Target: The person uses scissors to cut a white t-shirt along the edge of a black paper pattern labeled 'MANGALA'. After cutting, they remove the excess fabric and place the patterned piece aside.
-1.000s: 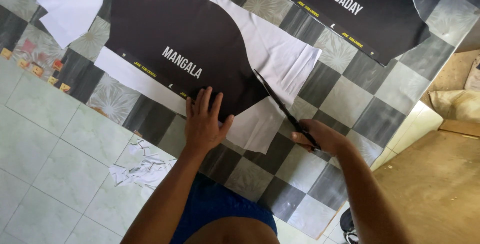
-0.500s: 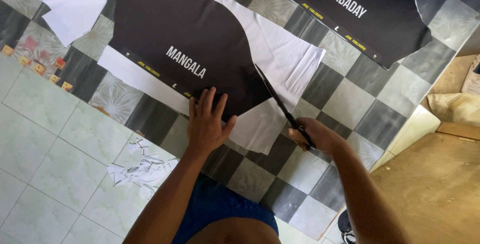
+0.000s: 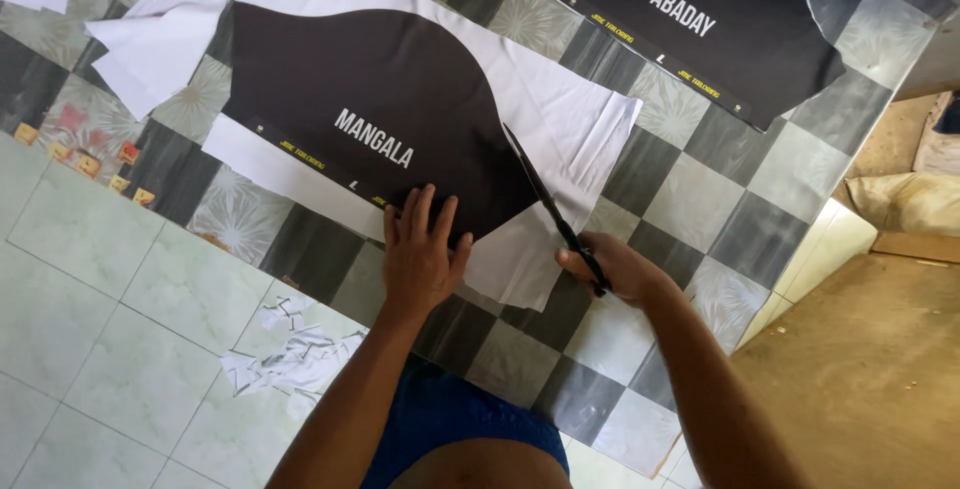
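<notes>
Head view, left hand: flat, palm down, fingers spread, grip released; presses the lower edge of the black pattern.
Head view, right hand: grip clenched around the scissors handles.
Scissors: blades along the pattern's right curved edge, in the white cloth.
Cloth, pattern: flat on the tiled floor.
Scraps: white bits near the left forearm.

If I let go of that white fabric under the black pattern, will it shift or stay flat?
Probably shifts. The white fabric looks thin and limp, lying creased on smooth tiles, so it likely slides easily. The left hand pressing the black pattern seems to be what pins it. The scissors in the right hand may drag the loose edge.
</notes>
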